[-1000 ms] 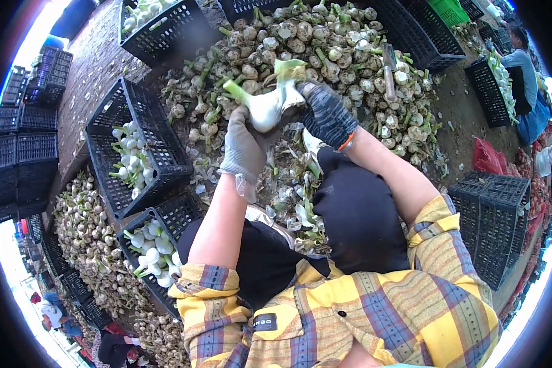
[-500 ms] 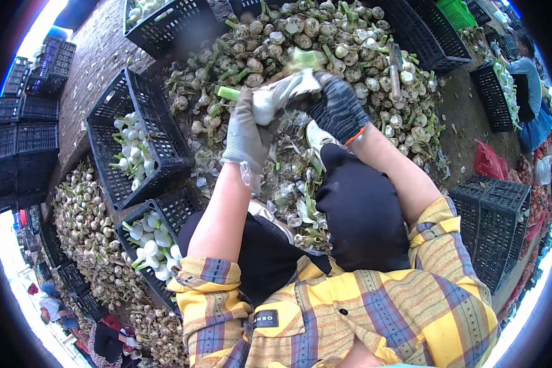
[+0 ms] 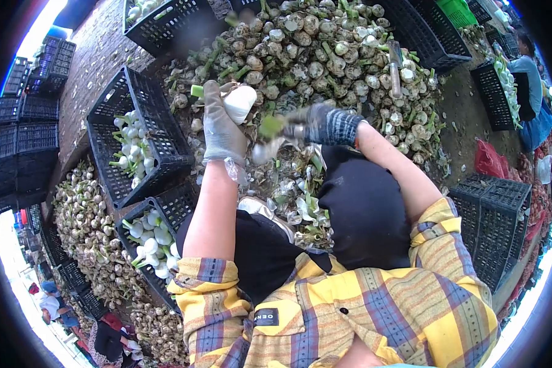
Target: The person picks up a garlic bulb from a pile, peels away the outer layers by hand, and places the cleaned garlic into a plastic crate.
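Observation:
My left hand (image 3: pixel 222 126), in a pale grey glove, is closed around a clean white garlic bulb (image 3: pixel 240 103). A short cut green stem (image 3: pixel 197 91) sticks out on its left side. To the right, over the litter of skins, my right hand (image 3: pixel 331 124) in a dark striped glove is smeared by motion. Its fingers are closed on peeled garlic skin (image 3: pixel 265 151), with a blurred green stalk end (image 3: pixel 272 126) beside it. A heap of unpeeled garlic (image 3: pixel 313 46) lies just beyond both hands.
A knife (image 3: pixel 395 70) lies on the heap. Black crates with peeled bulbs stand at left, one (image 3: pixel 124 199) behind another (image 3: pixel 176 288). More black crates (image 3: pixel 490 214) are at right. Loose skins (image 3: pixel 310 211) litter the ground between my knees. A person (image 3: pixel 527 80) sits far right.
My hands have parted. The left moved slightly left with the bulb, which now shows smooth and white; the right came down toward my knees with the skin pulled off.

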`<state>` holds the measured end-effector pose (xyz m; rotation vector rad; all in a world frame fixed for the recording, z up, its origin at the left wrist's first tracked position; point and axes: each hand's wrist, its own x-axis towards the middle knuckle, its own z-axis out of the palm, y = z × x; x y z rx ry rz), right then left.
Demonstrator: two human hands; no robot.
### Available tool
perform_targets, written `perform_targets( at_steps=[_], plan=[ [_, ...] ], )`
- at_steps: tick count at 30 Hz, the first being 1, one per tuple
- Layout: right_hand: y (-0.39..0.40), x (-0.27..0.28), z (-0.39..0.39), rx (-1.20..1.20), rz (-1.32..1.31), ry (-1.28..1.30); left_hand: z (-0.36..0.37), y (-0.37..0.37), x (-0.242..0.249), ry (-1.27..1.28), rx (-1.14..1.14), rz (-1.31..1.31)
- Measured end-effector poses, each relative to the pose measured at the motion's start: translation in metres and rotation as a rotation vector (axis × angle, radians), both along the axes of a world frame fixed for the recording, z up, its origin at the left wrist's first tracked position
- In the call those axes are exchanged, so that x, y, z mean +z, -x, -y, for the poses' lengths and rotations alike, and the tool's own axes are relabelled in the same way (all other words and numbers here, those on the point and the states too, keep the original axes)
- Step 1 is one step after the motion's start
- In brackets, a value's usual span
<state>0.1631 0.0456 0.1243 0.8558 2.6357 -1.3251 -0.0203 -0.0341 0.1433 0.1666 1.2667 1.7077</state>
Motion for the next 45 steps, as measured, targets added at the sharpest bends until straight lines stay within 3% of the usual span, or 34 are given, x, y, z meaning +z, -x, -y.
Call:
perform_targets(
  at_steps=[2, 3, 6, 7, 10, 11, 12, 15, 17, 20, 22, 24, 26, 27, 32, 33, 35, 37, 43, 45],
  plan=[
    [0.001, -0.01, -0.013, -0.063, -0.213, -0.3, 0.001, -0.003, 0.001, -0.011, -0.064, -0.175],
    [0.002, -0.014, -0.018, -0.148, -0.191, -0.212, 0.0, -0.005, 0.003, 0.013, -0.082, -0.211],
    [0.007, -0.006, -0.014, -0.388, -0.453, 0.002, 0.001, -0.011, 0.005, -0.018, -0.189, -0.329],
    [0.01, 0.019, -0.003, -0.467, -0.538, 0.04, 0.002, -0.014, 0.008, 0.0, -0.205, -0.324],
    [0.014, 0.034, -0.001, -0.322, -0.61, 0.16, 0.002, -0.017, 0.005, 0.018, -0.291, -0.46],
    [0.017, 0.027, -0.002, -0.269, -0.604, 0.292, 0.0, -0.018, 0.003, -0.046, -0.333, -0.447],
    [0.01, 0.029, -0.003, -0.268, -0.381, 0.176, 0.0, -0.019, 0.004, -0.02, -0.345, -0.366],
    [0.01, -0.002, -0.017, -0.508, -0.269, 0.03, 0.003, -0.021, 0.008, -0.007, -0.361, -0.137],
    [0.004, 0.003, -0.024, -0.7, -0.157, -0.112, 0.004, -0.018, 0.01, -0.025, -0.365, -0.139],
    [0.002, 0.003, -0.014, -0.763, -0.369, 0.641, 0.001, -0.018, 0.006, -0.081, -0.314, -0.17],
    [-0.001, 0.018, -0.005, -0.653, -0.413, 1.089, 0.001, -0.021, 0.01, -0.072, -0.299, -0.199],
    [0.006, 0.035, -0.001, -0.548, -0.37, 1.152, 0.004, -0.022, 0.019, -0.018, -0.357, -0.203],
    [0.01, 0.032, 0.0, -0.505, -0.351, 1.117, 0.007, -0.023, 0.021, 0.009, -0.421, -0.284],
    [0.011, 0.03, -0.001, -0.481, -0.342, 1.097, 0.005, -0.03, 0.022, -0.052, -0.346, -0.374],
    [0.003, -0.004, -0.01, -0.016, -0.502, -0.002, 0.005, -0.033, 0.001, -0.003, -0.328, -0.472],
    [0.001, -0.011, -0.012, -0.028, -0.532, 0.023, 0.004, -0.031, -0.001, 0.005, -0.335, -0.485],
    [0.002, -0.005, -0.01, -0.208, -0.55, 0.39, 0.002, -0.031, 0.001, 0.032, -0.314, -0.472],
    [0.001, 0.007, -0.007, -0.539, -0.484, 1.073, -0.001, -0.03, 0.008, 0.071, -0.255, -0.42],
    [0.006, 0.042, -0.002, -0.631, -0.312, 1.119, 0.0, -0.025, -0.011, -0.064, -0.175, -0.362],
    [0.006, 0.021, -0.004, -0.54, -0.343, 0.843, -0.002, -0.027, -0.02, -0.127, -0.195, -0.431]
  ],
)
